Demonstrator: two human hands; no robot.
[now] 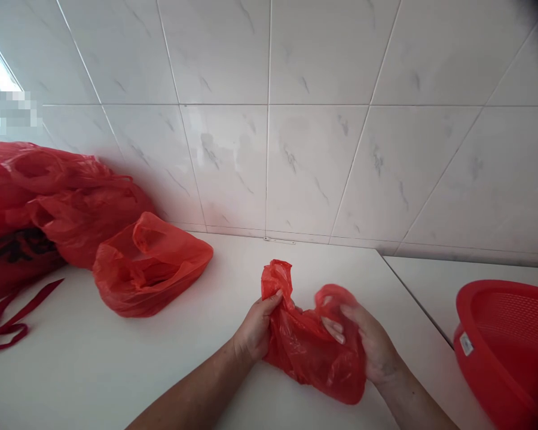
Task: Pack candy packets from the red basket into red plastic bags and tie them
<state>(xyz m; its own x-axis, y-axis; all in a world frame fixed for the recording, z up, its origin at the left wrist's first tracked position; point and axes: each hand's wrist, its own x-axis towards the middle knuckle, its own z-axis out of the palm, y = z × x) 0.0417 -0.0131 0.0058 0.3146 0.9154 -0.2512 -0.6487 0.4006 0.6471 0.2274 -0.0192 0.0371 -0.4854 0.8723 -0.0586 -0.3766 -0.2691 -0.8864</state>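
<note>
A small red plastic bag (309,349) lies crumpled on the white counter (116,370) in front of me. My left hand (256,328) grips its left handle, fingers closed round the bunched plastic. My right hand (371,346) clutches the bag's right side, with the fingers curled into the thin film. Both hands hold the same bag just above the counter surface.
Another red plastic bag (147,266) rests on the counter to the left, and a bigger pile of red bags (40,203) with black print sits behind it at the far left. A red plastic strainer basket (506,352) stands at the right edge. A white tiled wall (296,119) rises behind.
</note>
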